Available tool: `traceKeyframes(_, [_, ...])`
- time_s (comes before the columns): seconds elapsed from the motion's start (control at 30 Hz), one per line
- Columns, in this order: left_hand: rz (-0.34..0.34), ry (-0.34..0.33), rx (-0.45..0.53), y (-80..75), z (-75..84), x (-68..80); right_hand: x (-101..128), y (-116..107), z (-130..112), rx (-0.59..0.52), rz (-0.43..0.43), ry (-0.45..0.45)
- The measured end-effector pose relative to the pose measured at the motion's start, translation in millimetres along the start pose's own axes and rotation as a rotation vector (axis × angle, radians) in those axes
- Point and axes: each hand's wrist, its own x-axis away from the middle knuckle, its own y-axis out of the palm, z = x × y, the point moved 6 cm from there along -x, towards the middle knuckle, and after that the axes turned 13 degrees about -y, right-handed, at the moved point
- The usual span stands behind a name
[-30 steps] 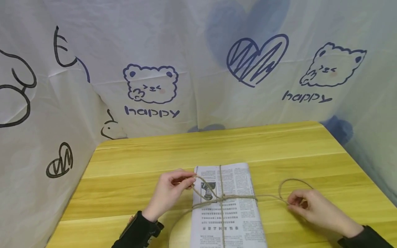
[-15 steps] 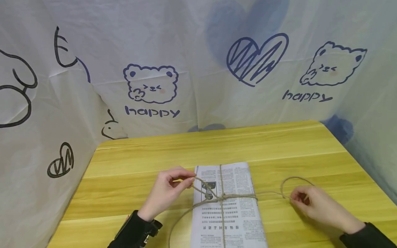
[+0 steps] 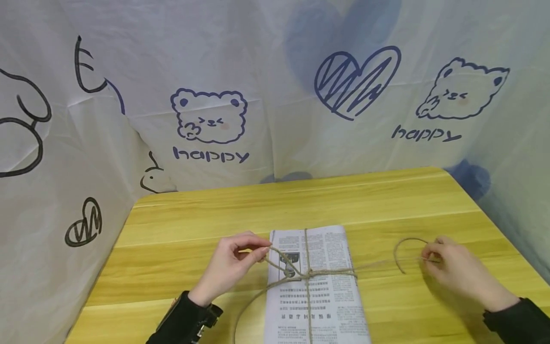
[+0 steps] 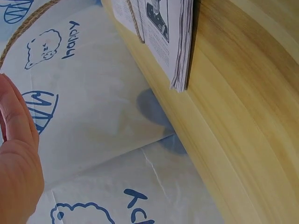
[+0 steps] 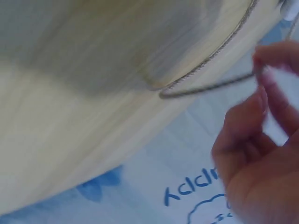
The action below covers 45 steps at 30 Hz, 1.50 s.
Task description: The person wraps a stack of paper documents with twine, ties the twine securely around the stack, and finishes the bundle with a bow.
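A folded stack of newspapers [image 3: 331,303] lies on the table, bound by brown twine [image 3: 307,306] that crosses over its top. The crossing sits near the stack's middle, with a loop rising to the left. My left hand [image 3: 229,265] pinches that loop between thumb and fingertips at the stack's left edge. To the right, my right hand [image 3: 457,272] pinches a strand running out from the crossing. In the right wrist view the fingers of the right hand [image 5: 266,163] grip the twine [image 5: 210,86], whose free part curves away. The left wrist view shows the left hand [image 4: 18,149] only partly.
The yellow wood-grain table [image 3: 206,212] extends behind and beside the stack. A white cloth [image 3: 275,62] with blue drawings hangs around its far and side edges. A loose twine strand [image 3: 242,313] curves down on the left of the stack.
My right hand has moved right and slightly farther from me, drawing the strand along. The curved free end on that side has shifted with it. My left hand stays nearly still, holding the loop.
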Motion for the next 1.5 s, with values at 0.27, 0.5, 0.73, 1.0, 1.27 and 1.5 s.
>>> traceKeyframes(0.27, [0.008, -0.009, -0.028, -0.7, -1.7, -1.5, 4.3, 0.7, 18.2, -0.279, -0.081, 0.205])
traceKeyframes(0.5, [-0.005, 0.008, -0.040, -0.1, 0.4, -2.8, -5.7, 29.3, 80.5, -0.265, 0.179, 0.210])
traceKeyframes(0.73, [-0.013, 0.005, -0.068, -2.3, 4.7, -3.2, -71.3, 24.7, 57.1, -0.237, 0.379, 0.007])
traceKeyframes(1.0, [0.004, 0.026, -0.100, -1.9, 9.5, -3.5, -156.6, -36.4, -91.6, -0.416, 0.308, -0.197])
traceKeyframes(1.27, [0.032, 0.167, -0.161, 2.0, 23.1, -0.9, -205.0, -24.6, -163.4, -0.841, 0.037, -0.334])
traceKeyframes(1.5, [0.034, 0.185, -0.195, 2.2, 27.2, -0.2, -192.5, 19.0, -148.4, -0.456, -0.078, -0.326])
